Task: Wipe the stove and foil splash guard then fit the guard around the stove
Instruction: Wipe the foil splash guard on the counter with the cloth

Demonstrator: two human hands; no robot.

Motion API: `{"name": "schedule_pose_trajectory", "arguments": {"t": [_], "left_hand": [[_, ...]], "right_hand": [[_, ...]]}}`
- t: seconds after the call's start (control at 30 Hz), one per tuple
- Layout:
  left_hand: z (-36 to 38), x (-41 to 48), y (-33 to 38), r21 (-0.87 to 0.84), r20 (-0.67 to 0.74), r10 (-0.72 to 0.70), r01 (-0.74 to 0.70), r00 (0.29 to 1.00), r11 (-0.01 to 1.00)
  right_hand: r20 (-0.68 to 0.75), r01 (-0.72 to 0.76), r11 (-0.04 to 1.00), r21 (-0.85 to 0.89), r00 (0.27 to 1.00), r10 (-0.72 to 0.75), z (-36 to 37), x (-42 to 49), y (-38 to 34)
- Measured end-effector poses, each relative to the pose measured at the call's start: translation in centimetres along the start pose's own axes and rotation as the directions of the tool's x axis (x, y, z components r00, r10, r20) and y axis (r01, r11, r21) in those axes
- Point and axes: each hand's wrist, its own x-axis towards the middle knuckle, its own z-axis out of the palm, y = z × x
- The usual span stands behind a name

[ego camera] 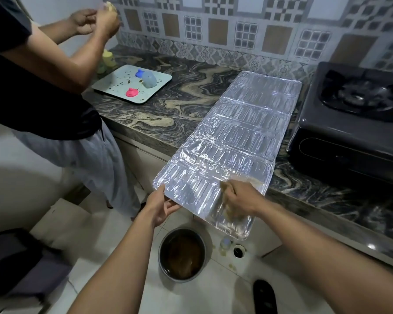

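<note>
The foil splash guard (pixel 227 141) lies flat and unfolded on the marbled stone counter (pixel 168 114), a long shiny silver sheet of several hinged panels, each pressed with rows of rounded oblong ribs. Its far end sits near the tiled wall, just left of the stove, and its near end juts past the counter edge into the air above the floor. The left hand (pixel 161 207) pinches the near left corner of the sheet, thumb on top and fingers beneath. The right hand (pixel 238 200) presses down on the near panel, closed over a brownish cloth (pixel 247 179) that shows blurred at its fingers; how tightly the hand grips the cloth cannot be told. The stove (pixel 354 123) is a dark, matte single-burner gas unit with a black pan support, standing on the counter to the right of the guard. On the floor below the overhanging end stands a round metal pot (pixel 182 254) holding murky brown water, with a small round floor drain (pixel 238 251) beside it. Further left on the counter rests a pale rectangular tray (pixel 114 85), speckled, carrying blue, pink and translucent soft-looking shapes. A second person (pixel 55 91) in a dark shirt and grey trousers stands at the left, both hands raised together.
</note>
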Motion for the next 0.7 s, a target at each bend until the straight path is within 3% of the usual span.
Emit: {"name": "schedule_pose_trajectory", "arguments": {"t": [0.07, 0.2, 0.3, 0.5, 0.7], "left_hand": [[-0.2, 0.1, -0.1, 0.0, -0.007, 0.009, -0.009, 1.0, 1.0], [-0.2, 0.0, 0.1, -0.029, -0.006, -0.005, 0.004, 1.0, 1.0], [-0.1, -0.2, 0.2, -0.061, 0.004, 0.0, 0.0, 1.0, 0.998], [-0.4, -0.5, 0.7, -0.071, 0.013, 0.005, -0.004, 1.0, 0.997], [0.0, -0.7, 0.2, -0.061, 0.029, -0.012, 0.013, 1.0, 0.998]], "right_hand": [[-0.086, 0.008, 0.982, 0.189, 0.996, 0.009, -0.4, 1.5, -2.1], [-0.004, 0.102, 0.972, 0.21, 0.995, -0.103, 0.7, 4.0, -7.0], [0.12, 0.179, 0.983, 0.045, 0.976, -0.183, 2.7, 4.8, -8.9], [0.159, 0.365, 0.913, -0.183, 0.927, -0.339, 4.2, 4.0, -8.5], [0.255, 0.328, 0.901, -0.284, 0.932, -0.258, 3.4, 1.6, -4.6]]}}
